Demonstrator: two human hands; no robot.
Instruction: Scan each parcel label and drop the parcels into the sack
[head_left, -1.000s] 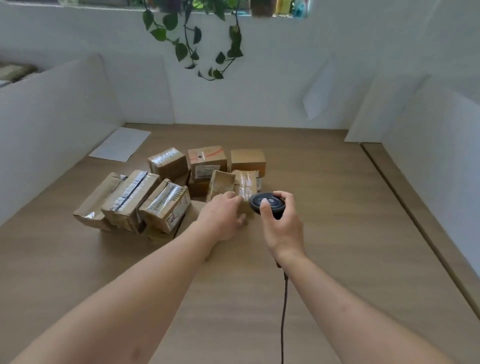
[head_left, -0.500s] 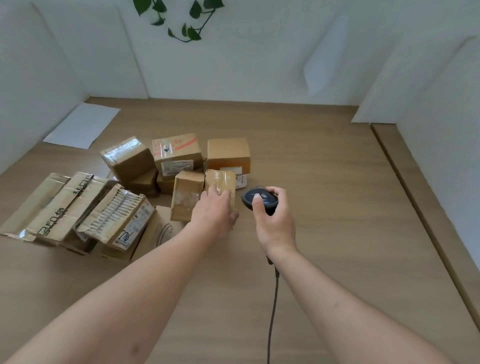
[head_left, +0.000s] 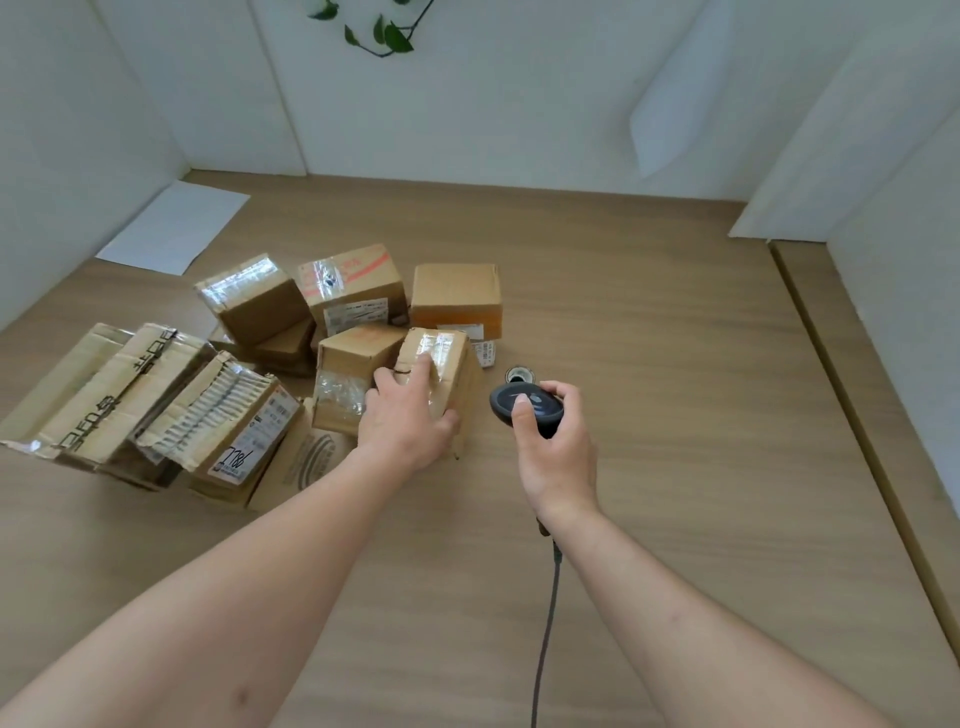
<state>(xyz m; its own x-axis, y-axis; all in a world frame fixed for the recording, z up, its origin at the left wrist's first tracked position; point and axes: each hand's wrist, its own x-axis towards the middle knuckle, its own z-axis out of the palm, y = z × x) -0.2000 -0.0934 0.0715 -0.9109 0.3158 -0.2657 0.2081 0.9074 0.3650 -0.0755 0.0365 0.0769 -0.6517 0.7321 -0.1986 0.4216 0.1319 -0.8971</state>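
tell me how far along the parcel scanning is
Early, by the look of it. No sack is in view, so nothing shows as dropped. In hand: the left hand grips a small taped parcel while the right hand holds the barcode scanner. Left: the pile of cardboard parcels on the table.

1. A light wood-grain tabletop (head_left: 649, 322) fills the lower part of the view, lit evenly by soft daylight.
2. Plain white partition panels (head_left: 467, 104) stand along its edges at nine, twelve and three o'clock.
3. A flat white sheet of paper (head_left: 174, 226) lies on the wood at ten o'clock, near the corner of the panels.
4. A green leafy vine sprig (head_left: 384, 36) hangs down at twelve o'clock.
5. A narrow wooden strip (head_left: 852, 395) runs along the three o'clock edge.
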